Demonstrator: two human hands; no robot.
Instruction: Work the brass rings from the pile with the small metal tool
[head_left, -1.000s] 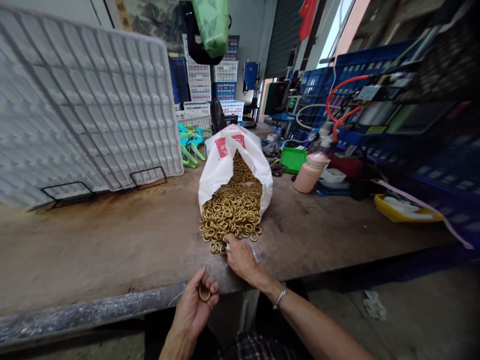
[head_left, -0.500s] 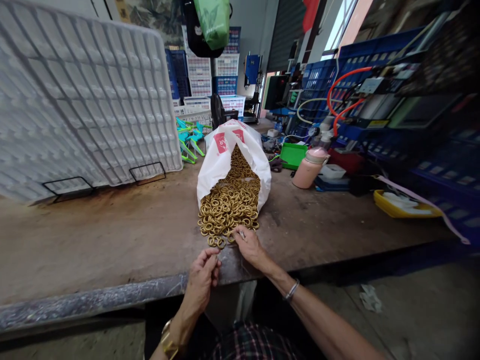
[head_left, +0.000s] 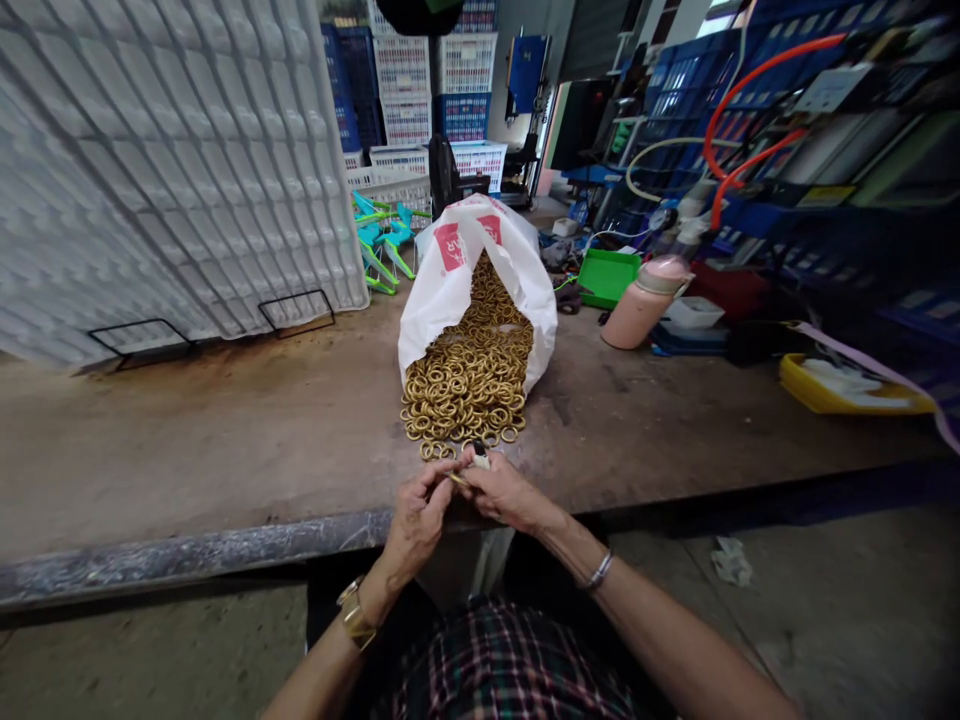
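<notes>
My left hand (head_left: 420, 510) is closed in a pinch, with the edge of a brass ring (head_left: 458, 480) showing at its fingertips. Right beside it, my right hand (head_left: 506, 492) is closed around a small object with a black end and a pale body (head_left: 481, 457); its kind is unclear. The fingertips of both hands meet just above the table's front edge. Beyond them, a heap of brass rings (head_left: 469, 385) spills out of a white plastic bag (head_left: 435, 300) with red print. A few loose rings (head_left: 436, 452) lie nearest my fingers.
The brown table (head_left: 300, 430) has a worn front edge. A white ribbed panel (head_left: 187, 180) stands at left on black wire feet. To the right are a pink bottle (head_left: 637, 305), a green tray (head_left: 609, 278) and a yellow tray (head_left: 847, 385). Stacked crates (head_left: 401, 95) rise behind.
My hands have come together: the right hand has drawn back from the heap to meet the left, and the ring now shows between them. The camera view has tilted down.
</notes>
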